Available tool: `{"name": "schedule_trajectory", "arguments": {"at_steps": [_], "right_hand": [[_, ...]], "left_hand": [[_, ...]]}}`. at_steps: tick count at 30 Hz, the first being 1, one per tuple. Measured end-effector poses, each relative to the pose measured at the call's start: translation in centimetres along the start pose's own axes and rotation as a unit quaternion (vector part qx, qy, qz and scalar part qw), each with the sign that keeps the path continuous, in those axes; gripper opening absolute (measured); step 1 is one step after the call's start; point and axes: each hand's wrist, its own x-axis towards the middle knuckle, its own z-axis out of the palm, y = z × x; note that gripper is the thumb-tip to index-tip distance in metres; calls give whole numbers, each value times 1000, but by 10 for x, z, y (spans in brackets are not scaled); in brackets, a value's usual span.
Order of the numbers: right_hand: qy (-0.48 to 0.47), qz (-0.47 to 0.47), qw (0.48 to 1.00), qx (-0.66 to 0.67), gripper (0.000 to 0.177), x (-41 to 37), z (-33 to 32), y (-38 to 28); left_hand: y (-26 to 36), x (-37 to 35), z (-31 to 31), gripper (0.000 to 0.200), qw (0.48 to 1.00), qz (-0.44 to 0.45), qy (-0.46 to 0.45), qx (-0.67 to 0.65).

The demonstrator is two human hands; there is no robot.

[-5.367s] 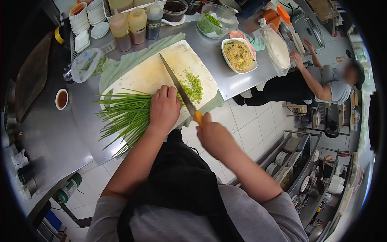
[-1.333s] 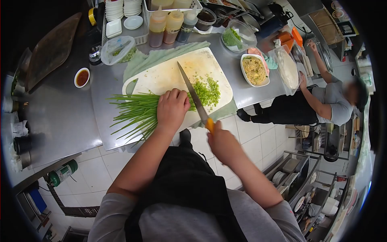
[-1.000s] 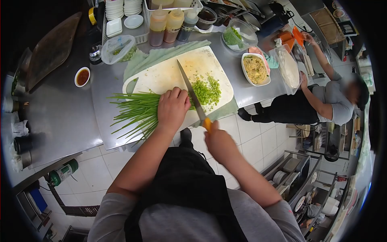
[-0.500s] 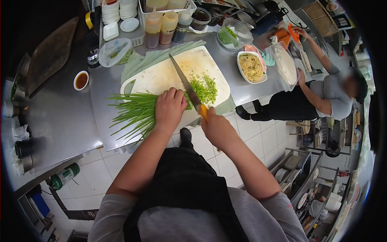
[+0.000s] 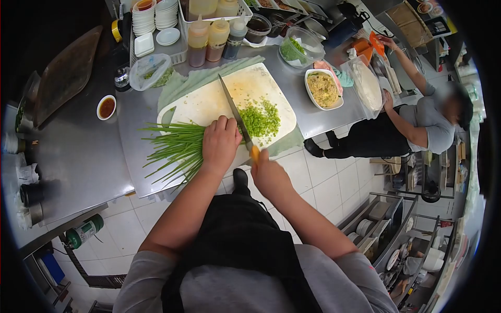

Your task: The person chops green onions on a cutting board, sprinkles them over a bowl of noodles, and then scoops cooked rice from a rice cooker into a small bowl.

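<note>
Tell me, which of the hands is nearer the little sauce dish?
Left. The left hand presses on the chives, to the right of the sauce dish; the right hand is farther right, gripping the knife.

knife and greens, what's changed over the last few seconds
The chopped pile on the right of the knife has grown wider and fuller. The right hand still grips the knife, and the left hand still pins the stalks on the cutting board.

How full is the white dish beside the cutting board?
Full: yellowish food fills the dish up to its rim.
</note>
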Motion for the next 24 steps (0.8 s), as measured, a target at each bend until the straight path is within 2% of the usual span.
{"name": "schedule_trajectory", "arguments": {"at_steps": [1, 4, 6, 7, 9, 11, 14, 17, 18, 20, 22, 24], "right_hand": [[23, -19, 1000, 8, 34, 8, 1, -2], [14, -56, 998, 24, 34, 7, -30, 4], [-12, -34, 999, 5, 34, -17, -35, 4], [-36, -15, 999, -13, 34, -26, -33, 4], [-16, 8, 1000, -12, 32, -10, 1, -2], [16, -16, 1000, 0, 33, 10, 3, -9], [-20, -29, 999, 42, 36, 0, -41, -7], [-36, -9, 999, -2, 36, -24, -24, 1], [-20, 16, 1000, -1, 36, -19, -6, -4], [8, -1, 1000, 6, 37, 3, 8, -9], [21, -7, 1000, 6, 37, 5, -4, -10], [-19, -23, 1000, 10, 35, -8, -35, -5]], "left_hand": [[0, 0, 0, 15, 1000, 4, 1, 0], [-1, 2, -1, 15, 1000, 8, 13, 1], [0, 0, 1, 14, 1000, 1, 20, -8], [-1, 0, 2, 17, 1000, -4, 7, -2], [-1, -1, 0, 20, 1000, -7, -6, 3], [0, 0, -3, 22, 1000, -7, -19, -8], [-1, -1, -3, 24, 999, -9, -33, -4], [-2, -1, 1, 26, 1000, -13, -27, 7], [-2, -1, 1, 26, 1000, -12, -28, 5], [-1, -1, -1, 26, 999, -12, -33, 5], [-2, -3, -3, 26, 999, -11, -39, 3], [-1, -1, -3, 27, 999, -9, -45, -5]]}}
